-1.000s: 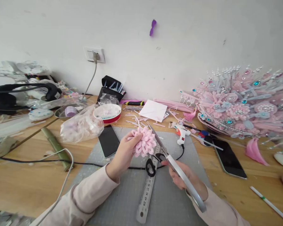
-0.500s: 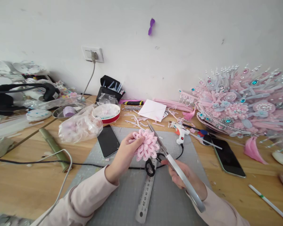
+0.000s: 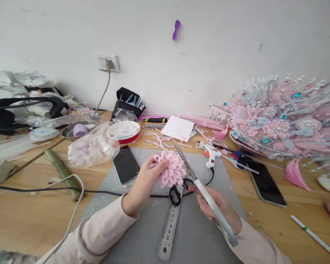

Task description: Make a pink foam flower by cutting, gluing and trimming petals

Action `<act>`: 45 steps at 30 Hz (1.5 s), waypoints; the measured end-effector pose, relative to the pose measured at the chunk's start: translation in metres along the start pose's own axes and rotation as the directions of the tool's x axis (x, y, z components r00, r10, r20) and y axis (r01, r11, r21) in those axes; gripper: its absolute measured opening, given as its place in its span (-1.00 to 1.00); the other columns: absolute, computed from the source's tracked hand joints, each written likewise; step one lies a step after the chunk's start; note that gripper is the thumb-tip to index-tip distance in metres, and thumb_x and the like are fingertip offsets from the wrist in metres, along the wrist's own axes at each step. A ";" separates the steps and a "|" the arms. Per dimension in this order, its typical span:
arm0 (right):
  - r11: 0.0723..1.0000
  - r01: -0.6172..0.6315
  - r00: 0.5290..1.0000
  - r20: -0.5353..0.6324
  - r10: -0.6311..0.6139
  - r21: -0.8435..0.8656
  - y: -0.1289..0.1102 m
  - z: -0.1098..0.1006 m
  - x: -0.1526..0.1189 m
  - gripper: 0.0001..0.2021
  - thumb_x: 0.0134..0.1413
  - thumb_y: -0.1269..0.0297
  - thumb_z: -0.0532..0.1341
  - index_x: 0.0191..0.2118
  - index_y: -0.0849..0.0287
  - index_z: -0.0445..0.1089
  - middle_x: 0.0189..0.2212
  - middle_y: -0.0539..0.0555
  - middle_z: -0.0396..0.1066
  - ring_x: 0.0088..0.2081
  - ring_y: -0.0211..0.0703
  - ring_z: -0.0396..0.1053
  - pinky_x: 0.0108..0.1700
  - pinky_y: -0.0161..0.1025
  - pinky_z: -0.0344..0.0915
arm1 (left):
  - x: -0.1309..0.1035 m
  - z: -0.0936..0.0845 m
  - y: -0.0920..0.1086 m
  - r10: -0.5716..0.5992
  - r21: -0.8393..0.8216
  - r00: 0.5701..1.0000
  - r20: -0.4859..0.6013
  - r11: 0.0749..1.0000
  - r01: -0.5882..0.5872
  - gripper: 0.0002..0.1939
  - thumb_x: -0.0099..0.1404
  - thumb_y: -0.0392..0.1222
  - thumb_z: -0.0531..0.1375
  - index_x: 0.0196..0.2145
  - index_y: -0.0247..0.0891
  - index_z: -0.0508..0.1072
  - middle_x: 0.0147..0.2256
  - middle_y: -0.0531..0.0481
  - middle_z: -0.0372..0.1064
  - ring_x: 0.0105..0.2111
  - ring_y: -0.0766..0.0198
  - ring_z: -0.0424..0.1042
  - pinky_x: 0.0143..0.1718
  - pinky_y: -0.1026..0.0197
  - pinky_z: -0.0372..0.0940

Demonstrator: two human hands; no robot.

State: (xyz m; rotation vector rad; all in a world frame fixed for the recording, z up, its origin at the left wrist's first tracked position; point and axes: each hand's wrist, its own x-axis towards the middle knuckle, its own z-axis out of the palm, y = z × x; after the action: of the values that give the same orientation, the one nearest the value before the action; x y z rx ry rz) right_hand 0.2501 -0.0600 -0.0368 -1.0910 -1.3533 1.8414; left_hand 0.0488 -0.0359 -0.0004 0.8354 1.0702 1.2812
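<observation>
Between the thumb and fingers of my left hand [image 3: 148, 179] is a pink looped pipe-cleaner flower [image 3: 172, 170], its petals facing up toward me. My right hand [image 3: 218, 207] is closed around the grey handles of a pair of scissors [image 3: 209, 198]. The blades point up and away, along the right edge of the flower; I cannot tell whether they touch it. Below the flower lie the black handles of a second pair of scissors [image 3: 175, 196], on top of a steel ruler [image 3: 169, 229]. Both rest on the grey cutting mat [image 3: 137, 234].
A black cable [image 3: 99, 191] crosses the mat. A phone [image 3: 125, 165] lies left, another phone [image 3: 266, 183] right. Near my right hand sits a white glue gun [image 3: 209, 159]. A jewelled pink headdress [image 3: 275, 121] fills the back right; a red-rimmed bowl [image 3: 123, 132] and plastic bag [image 3: 90, 146] stand left.
Almost nothing differs. Both hands keep their hold on the flower and the scissors, and the view has shifted only very slightly.
</observation>
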 end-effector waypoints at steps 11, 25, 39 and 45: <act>0.977 -0.067 0.984 0.175 0.031 0.203 0.008 -0.013 0.004 -0.33 -0.50 -0.12 0.36 -0.21 0.20 0.31 -0.63 -0.22 0.02 -0.76 -0.59 -0.24 -0.80 -0.50 -0.28 | 0.000 0.001 0.004 0.079 -0.006 0.994 -0.081 0.997 -0.080 -0.73 -0.04 -0.11 0.30 -0.41 -0.28 0.36 -0.47 0.10 0.38 -0.50 0.38 0.36 -0.50 0.37 0.23; 0.991 -0.046 0.997 0.068 0.037 0.123 -0.004 -0.007 -0.002 -0.39 -0.46 -0.01 0.34 -0.20 0.25 0.31 -0.67 -0.19 0.02 -0.70 -0.50 -0.21 -0.71 -0.43 -0.29 | 0.004 -0.003 0.003 -0.026 -0.011 0.999 -0.030 1.000 0.025 -0.74 -0.02 -0.11 0.29 -0.41 -0.27 0.35 -0.46 0.08 0.44 -0.52 0.36 0.41 -0.49 0.35 0.25; 0.999 -0.011 1.000 -0.002 0.011 0.038 0.000 -0.010 -0.001 -0.50 -0.31 0.05 0.33 -0.20 0.24 0.34 -0.62 -0.15 0.04 -0.68 -0.49 -0.22 -0.71 -0.43 -0.28 | 0.003 -0.004 0.005 -0.049 -0.011 0.999 0.011 0.999 0.049 -0.76 0.01 -0.11 0.28 -0.44 -0.27 0.32 -0.52 0.10 0.40 -0.56 0.38 0.38 -0.56 0.38 0.21; 0.998 0.034 0.999 0.038 -0.036 0.050 0.007 -0.013 -0.002 -0.54 -0.20 0.05 0.30 -0.18 0.23 0.35 -0.62 -0.14 0.02 -0.66 -0.45 -0.22 -0.69 -0.42 -0.27 | 0.003 -0.005 0.005 -0.050 -0.002 0.998 0.028 0.999 0.050 -0.77 0.01 -0.11 0.27 -0.45 -0.26 0.32 -0.54 0.12 0.39 -0.58 0.39 0.37 -0.58 0.38 0.19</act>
State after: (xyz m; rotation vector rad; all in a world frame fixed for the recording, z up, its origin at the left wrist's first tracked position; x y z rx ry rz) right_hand 0.2623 -0.0582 -0.0450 -1.0055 -1.3335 1.8693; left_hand 0.0423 -0.0322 0.0024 0.8175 1.0599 1.2258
